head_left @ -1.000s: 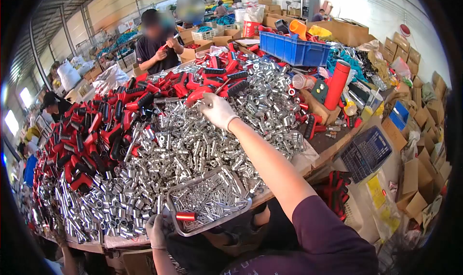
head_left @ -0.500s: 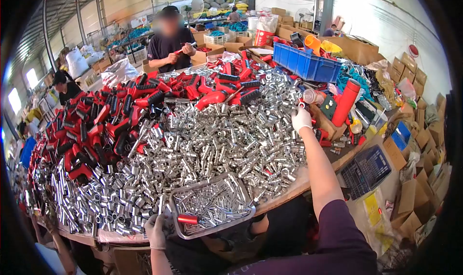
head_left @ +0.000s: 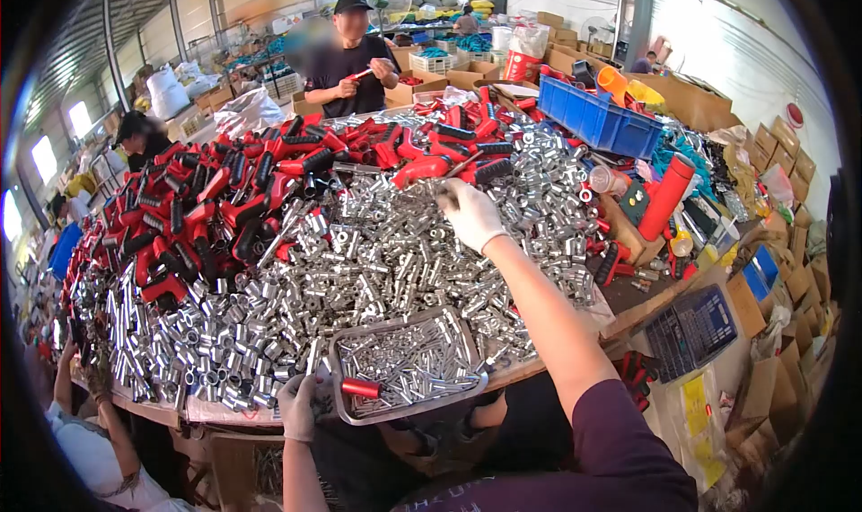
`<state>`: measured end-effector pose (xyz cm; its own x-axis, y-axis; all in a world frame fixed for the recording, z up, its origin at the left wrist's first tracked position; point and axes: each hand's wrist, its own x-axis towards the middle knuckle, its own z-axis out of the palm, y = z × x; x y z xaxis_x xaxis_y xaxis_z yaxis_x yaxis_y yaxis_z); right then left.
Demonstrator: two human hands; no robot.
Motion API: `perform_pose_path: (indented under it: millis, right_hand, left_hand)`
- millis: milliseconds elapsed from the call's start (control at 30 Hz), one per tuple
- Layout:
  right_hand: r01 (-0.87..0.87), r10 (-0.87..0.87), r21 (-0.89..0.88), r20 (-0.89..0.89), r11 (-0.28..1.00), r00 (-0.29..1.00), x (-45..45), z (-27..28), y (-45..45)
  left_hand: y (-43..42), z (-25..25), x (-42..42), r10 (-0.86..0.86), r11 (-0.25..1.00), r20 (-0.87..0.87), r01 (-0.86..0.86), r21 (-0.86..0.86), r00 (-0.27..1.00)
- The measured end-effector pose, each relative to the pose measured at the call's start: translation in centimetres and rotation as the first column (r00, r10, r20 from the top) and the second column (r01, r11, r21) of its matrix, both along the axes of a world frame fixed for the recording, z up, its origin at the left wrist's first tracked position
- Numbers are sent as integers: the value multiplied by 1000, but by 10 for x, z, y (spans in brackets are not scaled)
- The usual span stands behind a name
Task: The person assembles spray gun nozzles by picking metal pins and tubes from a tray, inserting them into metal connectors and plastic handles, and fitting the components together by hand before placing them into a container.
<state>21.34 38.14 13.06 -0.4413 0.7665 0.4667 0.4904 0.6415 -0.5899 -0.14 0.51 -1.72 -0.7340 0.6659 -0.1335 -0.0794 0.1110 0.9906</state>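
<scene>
My gloved left hand [head_left: 297, 408] is closed at the table's front edge, beside a shallow tray [head_left: 342, 374]. A silver metal tube [head_left: 312, 357] stands up from its fingers. The tray holds many small metal pins and rods, with a short red cylinder [head_left: 361, 388] lying at its left side. My gloved right hand [head_left: 472, 216] reaches over the big heap of silver metal fittings [head_left: 386, 260]. Its fingertips point down at the heap near the red pieces; whether they grip anything is not clear.
Red-and-black tool handles [head_left: 215, 198] are piled left and behind. A blue crate [head_left: 594, 121] and a red cylinder [head_left: 665, 196] stand at the right. Across the table a person [head_left: 346, 67] holds a red-and-silver piece. Another person's arm [head_left: 112, 431] is at lower left.
My right hand has moved left from the heap's right edge to its upper middle. My left hand stays by the tray with the tube. The whole view has shifted slightly.
</scene>
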Motion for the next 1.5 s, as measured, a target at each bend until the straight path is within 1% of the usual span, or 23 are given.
perform_pose_path:
  millis: [33, 133, 200, 233, 300, 333, 367, 433, 467, 533, 633, 700, 767, 800, 867, 967, 1033, 1133, 1233, 1300, 1333, 1367, 1500]
  right_hand:
    - [-60, 55, -25, -177, 998, 983, -11, -6, 5]
    - [-38, 39, 13, -55, 999, 998, -31, 2, 10]
    - [-230, 205, -76, -254, 970, 945, -39, 9, 9]
    - [-239, 214, -74, -247, 968, 945, -41, 13, 4]
    - [-38, 42, -62, 54, 997, 998, -41, 21, -9]
    - [-215, 194, -73, -219, 974, 956, -46, 7, 5]
    - [-261, 212, -125, -313, 957, 926, -48, -3, 21]
    - [-36, 29, -97, -67, 995, 997, -44, 10, 0]
    - [-83, 65, -107, -167, 991, 984, -44, 7, -1]
    - [-173, 121, -116, -361, 978, 925, -44, 9, -9]
    - [-343, 247, -114, -493, 932, 835, -32, 6, -69]
    - [-280, 291, 86, -385, 956, 876, -17, -16, -133]
    - [-336, 298, -133, -244, 932, 923, -9, -53, -207]
    - [-343, 323, -91, -185, 935, 928, -10, -85, -226]
    - [-337, 335, -103, -37, 936, 942, -14, -113, -236]
    - [-265, 265, -20, -14, 964, 964, -15, -110, -228]
    - [-317, 315, -13, -74, 948, 946, -11, -110, -224]
    - [-385, 292, -194, -382, 902, 877, -3, -104, -226]
    - [-444, 325, -275, -387, 853, 863, 8, -97, -224]
    - [-481, 395, -328, -297, 813, 869, 19, -82, -221]
    - [-498, 436, -316, -248, 808, 865, 24, -75, -220]
    - [-517, 478, -302, -197, 801, 856, 28, -69, -218]
    - [-551, 555, -315, -84, 773, 827, 41, -44, -219]
  left_hand:
    - [0, 1, 0, 4, 1000, 13, -4, 6, 1000]
    - [1, 5, 4, 1, 1000, 8, -1, 2, 1000]
    - [3, 1, 1, -15, 999, -57, 18, 44, 998]
    - [0, -1, 0, -6, 999, -51, 8, 48, 999]
    - [-4, 2, -1, -40, 999, 73, 38, 25, 997]
    - [-3, 8, 2, -34, 999, 60, 33, 6, 998]
    - [-2, 12, 2, -26, 1000, 66, 25, 9, 997]
    - [-3, 14, 5, -40, 999, 103, 39, 8, 994]
    - [-2, 8, 3, -31, 999, -15, 31, 17, 999]
    - [-2, 11, 4, -21, 1000, -48, 23, 22, 999]
    - [-3, 11, 2, -41, 999, -86, 41, -5, 995]
    - [-3, 4, 1, 6, 1000, -46, -7, -24, 999]
    - [-4, 11, 6, 2, 1000, -26, -3, -10, 1000]
    - [-3, 11, 9, 33, 999, -144, -33, 0, 989]
    - [-3, 3, 2, -3, 1000, -94, 3, -2, 996]
    - [-3, 8, 7, -12, 1000, -4, 12, -24, 1000]
    - [0, 11, 7, 21, 1000, -19, -20, 8, 1000]
    - [-3, 15, 7, 10, 1000, 14, -10, 12, 1000]
    - [-10, 35, 14, -69, 997, 14, 68, 20, 998]
    - [-21, 57, 20, -186, 982, -28, 185, -30, 982]
    - [-20, 67, 29, -208, 975, -114, 215, 54, 971]
    - [-23, 87, 29, -302, 951, -348, 306, -47, 887]
    - [-29, 120, 33, -428, 894, -540, 429, -133, 725]
